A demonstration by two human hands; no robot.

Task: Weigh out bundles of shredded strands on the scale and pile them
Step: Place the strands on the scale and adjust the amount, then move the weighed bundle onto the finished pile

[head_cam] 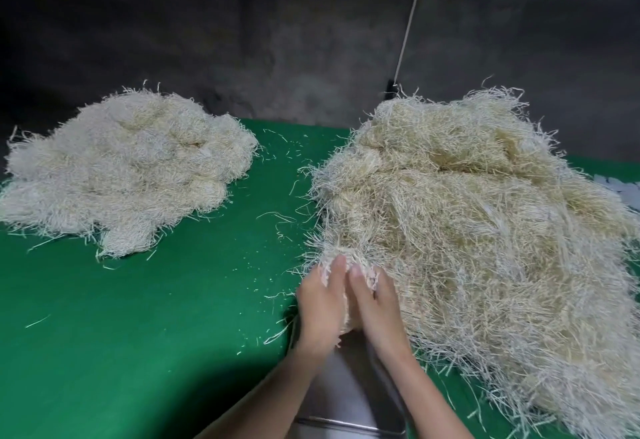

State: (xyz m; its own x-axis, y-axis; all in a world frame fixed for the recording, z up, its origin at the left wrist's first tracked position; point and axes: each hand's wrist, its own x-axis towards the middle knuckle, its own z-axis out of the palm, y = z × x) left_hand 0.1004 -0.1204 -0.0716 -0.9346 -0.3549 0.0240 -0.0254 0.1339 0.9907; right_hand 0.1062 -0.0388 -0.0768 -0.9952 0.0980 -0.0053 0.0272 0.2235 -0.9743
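Note:
A big loose heap of pale shredded strands (485, 230) covers the right side of the green table (156, 317). At its near left edge a bundle of strands (346, 262) is held between my two hands. My left hand (320, 303) grips its left side with fingers curled round it. My right hand (375, 303) grips the right side. Below my wrists lies the steel pan of the scale (346, 393), partly hidden by my forearms. A pile of separate bundles (117, 168) lies at the far left.
Loose strands and small bits are scattered over the green cloth between the two heaps. A white cord (412, 19) hangs in front of the dark wall behind the table. Pale scraps (623, 192) lie at the right edge.

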